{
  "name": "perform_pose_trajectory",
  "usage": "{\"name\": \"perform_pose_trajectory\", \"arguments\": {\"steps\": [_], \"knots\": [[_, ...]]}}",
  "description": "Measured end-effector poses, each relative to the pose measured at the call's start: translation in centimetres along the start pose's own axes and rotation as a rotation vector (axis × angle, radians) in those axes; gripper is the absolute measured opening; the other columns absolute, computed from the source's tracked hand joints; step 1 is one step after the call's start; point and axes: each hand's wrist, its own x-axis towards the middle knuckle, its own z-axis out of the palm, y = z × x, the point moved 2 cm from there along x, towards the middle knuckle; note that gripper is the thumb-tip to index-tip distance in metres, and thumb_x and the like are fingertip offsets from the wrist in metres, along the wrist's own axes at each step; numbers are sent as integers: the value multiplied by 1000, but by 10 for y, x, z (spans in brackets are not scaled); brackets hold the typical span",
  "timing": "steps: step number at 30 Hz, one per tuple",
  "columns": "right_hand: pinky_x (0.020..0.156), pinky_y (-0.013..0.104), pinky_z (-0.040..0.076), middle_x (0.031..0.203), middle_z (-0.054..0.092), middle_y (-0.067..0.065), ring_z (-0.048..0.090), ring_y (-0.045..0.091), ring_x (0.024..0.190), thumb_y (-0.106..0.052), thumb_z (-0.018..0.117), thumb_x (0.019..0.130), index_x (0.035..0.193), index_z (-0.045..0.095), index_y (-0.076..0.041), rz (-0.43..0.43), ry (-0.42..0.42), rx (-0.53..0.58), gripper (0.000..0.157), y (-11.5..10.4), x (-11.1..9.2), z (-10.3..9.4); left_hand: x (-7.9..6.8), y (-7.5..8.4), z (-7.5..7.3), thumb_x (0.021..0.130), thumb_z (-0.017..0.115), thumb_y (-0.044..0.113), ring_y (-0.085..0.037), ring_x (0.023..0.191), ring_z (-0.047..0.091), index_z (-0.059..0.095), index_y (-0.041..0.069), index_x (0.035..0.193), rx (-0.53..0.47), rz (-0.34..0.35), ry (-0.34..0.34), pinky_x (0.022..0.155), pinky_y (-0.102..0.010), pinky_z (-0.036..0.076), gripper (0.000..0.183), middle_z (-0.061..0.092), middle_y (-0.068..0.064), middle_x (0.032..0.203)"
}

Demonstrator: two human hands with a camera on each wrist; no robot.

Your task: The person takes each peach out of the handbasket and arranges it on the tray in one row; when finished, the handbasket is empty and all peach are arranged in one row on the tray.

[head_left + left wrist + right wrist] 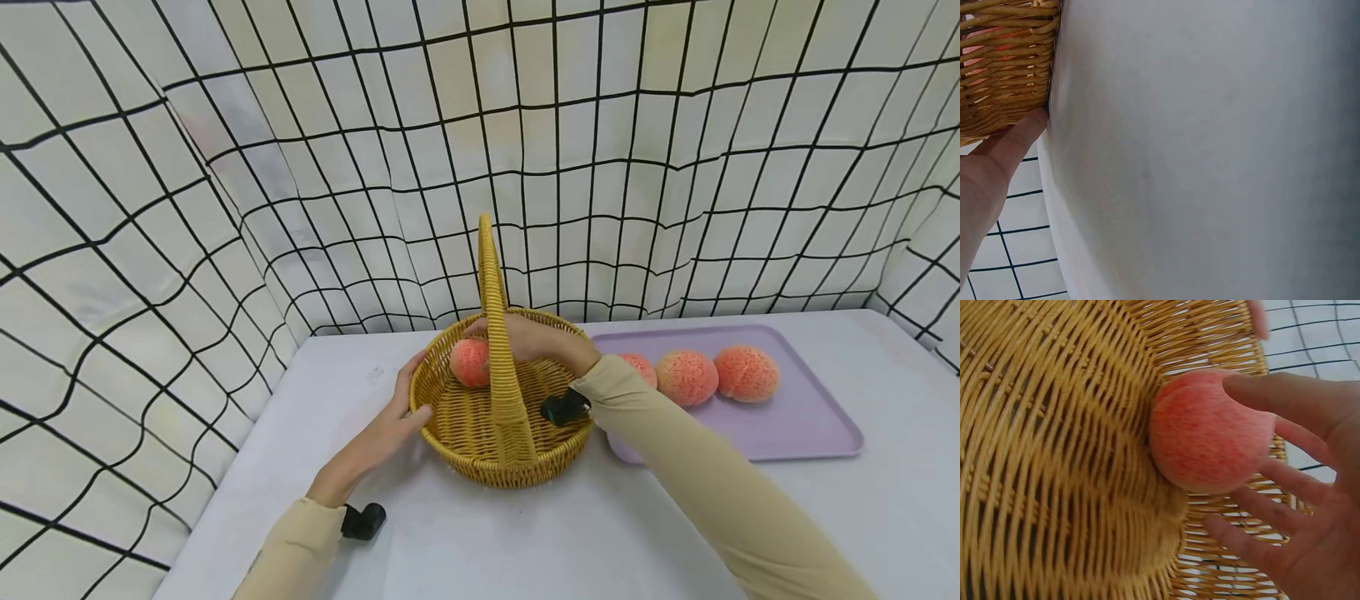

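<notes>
A yellow wicker basket (pixel 510 475) with a tall arched handle (pixel 504 358) stands on the white table. My left hand (pixel 393 421) holds its left side, thumb at the rim and fingers along the outer wall. In the left wrist view a finger (pixel 1022 137) reaches the basket's lower edge. My right hand (pixel 528 337) reaches under the handle and holds a pinkish-red peach (pixel 1204 437) low inside, by the left wall. Its thumb lies on the peach, some fingers pass behind, and the others spread beside it. The handle partly covers this hand in the head view.
A lilac tray (pixel 810 425) lies right of the basket, bearing three visible peaches (pixel 686 377) in a row, one partly behind the right sleeve (pixel 675 425). White sheeting with a black grid (pixel 555 167) rises behind the table and along its sides.
</notes>
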Motion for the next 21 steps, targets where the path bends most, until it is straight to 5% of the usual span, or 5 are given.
{"name": "perform_pose_trajectory", "arguments": {"steps": [4,21], "knots": [[108,41,48,142,59,24,58,36,128,-10,76,86,147,53,3,29,-29,30,66,2,3,7,0,-1,0,100,43,8,-42,159,6,-7,16,167,0,3,-1,124,-57,13,84,-8,-17,174],[97,32,52,133,59,21,60,28,117,-8,79,85,135,56,3,37,-53,133,55,-3,10,17,-1,1,0,101,42,7,-43,158,7,-7,15,167,0,14,-11,123,-57,13,83,-7,-18,173]]}}
